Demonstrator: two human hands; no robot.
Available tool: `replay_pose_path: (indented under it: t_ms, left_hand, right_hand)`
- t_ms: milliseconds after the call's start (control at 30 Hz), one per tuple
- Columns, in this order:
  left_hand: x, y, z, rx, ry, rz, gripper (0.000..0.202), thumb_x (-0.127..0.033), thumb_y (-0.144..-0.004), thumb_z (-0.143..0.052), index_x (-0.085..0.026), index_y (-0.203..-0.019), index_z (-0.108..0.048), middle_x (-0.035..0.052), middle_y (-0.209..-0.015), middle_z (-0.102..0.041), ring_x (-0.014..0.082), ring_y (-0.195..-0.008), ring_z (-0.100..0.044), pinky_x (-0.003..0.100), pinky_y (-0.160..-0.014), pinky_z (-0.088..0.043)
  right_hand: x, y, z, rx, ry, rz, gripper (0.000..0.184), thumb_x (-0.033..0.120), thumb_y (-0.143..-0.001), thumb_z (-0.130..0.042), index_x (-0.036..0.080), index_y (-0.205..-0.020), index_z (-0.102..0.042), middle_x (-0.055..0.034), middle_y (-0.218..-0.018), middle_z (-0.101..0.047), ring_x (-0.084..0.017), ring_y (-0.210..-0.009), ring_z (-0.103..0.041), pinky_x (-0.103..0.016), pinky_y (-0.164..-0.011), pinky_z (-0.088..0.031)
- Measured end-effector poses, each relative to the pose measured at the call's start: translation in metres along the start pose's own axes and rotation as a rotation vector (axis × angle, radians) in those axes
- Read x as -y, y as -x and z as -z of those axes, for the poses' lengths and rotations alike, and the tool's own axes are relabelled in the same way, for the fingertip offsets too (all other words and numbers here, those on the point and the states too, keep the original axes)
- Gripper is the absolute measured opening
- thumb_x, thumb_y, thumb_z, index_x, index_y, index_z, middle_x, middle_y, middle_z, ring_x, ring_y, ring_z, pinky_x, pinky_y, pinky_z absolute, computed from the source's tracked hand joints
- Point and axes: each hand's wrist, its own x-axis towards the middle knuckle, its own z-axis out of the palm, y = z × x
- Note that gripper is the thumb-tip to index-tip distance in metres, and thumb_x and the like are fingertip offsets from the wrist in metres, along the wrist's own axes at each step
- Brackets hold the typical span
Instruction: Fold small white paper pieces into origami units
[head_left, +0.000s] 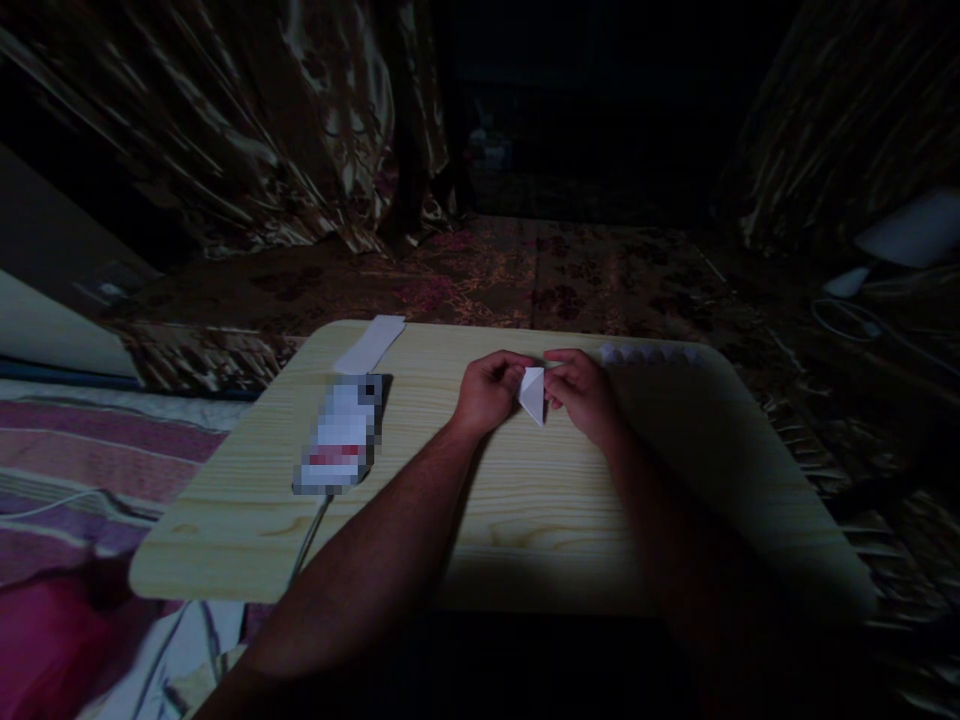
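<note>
A small piece of folded white paper (532, 393), pointed at its lower end, is held just above the wooden table between my two hands. My left hand (489, 392) is closed, pinching the paper's left edge with thumb and fingers. On the other side, my right hand (589, 395) has its bent fingers at the paper's right edge, with the index finger reaching above it. Part of the paper's edges is hidden by the fingertips. Beyond my right hand, several small folded paper pieces (651, 355) stand in a row near the table's far edge.
White paper strips (370, 343) lie at the far left of the wooden table (525, 520). Nearer sits a blurred, phone-like device (341, 435) with a cable (310, 540) running off the front edge. Striped bedding (97, 450) is at left; a white lamp (911, 230) stands at right.
</note>
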Motion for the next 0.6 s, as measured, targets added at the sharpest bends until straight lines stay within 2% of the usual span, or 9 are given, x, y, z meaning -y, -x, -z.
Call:
replay_pose_path:
  t_ms: [100, 367, 600]
  left_hand:
    - [0.0015, 0.0000, -0.0001, 0.022, 0.012, 0.001, 0.019, -0.029, -0.077, -0.065, -0.016, -0.088, -0.073, 0.0036, -0.077, -0.070, 0.0117, -0.063, -0.056, 0.024, -0.059, -0.043]
    - [-0.0025, 0.0025, -0.0012, 0.076, 0.031, 0.028, 0.022, -0.034, -0.076, -0.068, -0.015, -0.088, -0.073, 0.0029, -0.072, -0.067, 0.0114, -0.061, -0.054, 0.024, -0.058, -0.041]
    - [-0.0025, 0.0039, -0.0032, 0.164, 0.113, 0.017, 0.041, -0.033, -0.058, -0.084, -0.015, -0.089, -0.064, 0.0015, -0.073, -0.065, 0.0112, -0.062, -0.056, 0.025, -0.060, -0.045]
  right_hand:
    - [0.0000, 0.0005, -0.0016, 0.004, 0.011, -0.016, 0.036, 0.032, -0.074, -0.066, 0.021, -0.107, -0.058, 0.0039, -0.068, -0.063, -0.012, -0.056, -0.059, -0.022, -0.049, -0.047]
    - [0.0037, 0.0011, -0.0038, -0.047, 0.024, -0.048, 0.030, 0.029, -0.071, -0.064, 0.021, -0.100, -0.060, 0.0055, -0.063, -0.062, -0.011, -0.051, -0.058, -0.023, -0.049, -0.050]
    - [0.0007, 0.0001, -0.0039, -0.067, -0.003, -0.039, 0.025, 0.025, -0.070, -0.064, 0.021, -0.095, -0.061, 0.0054, -0.063, -0.062, -0.010, -0.048, -0.057, -0.022, -0.047, -0.049]
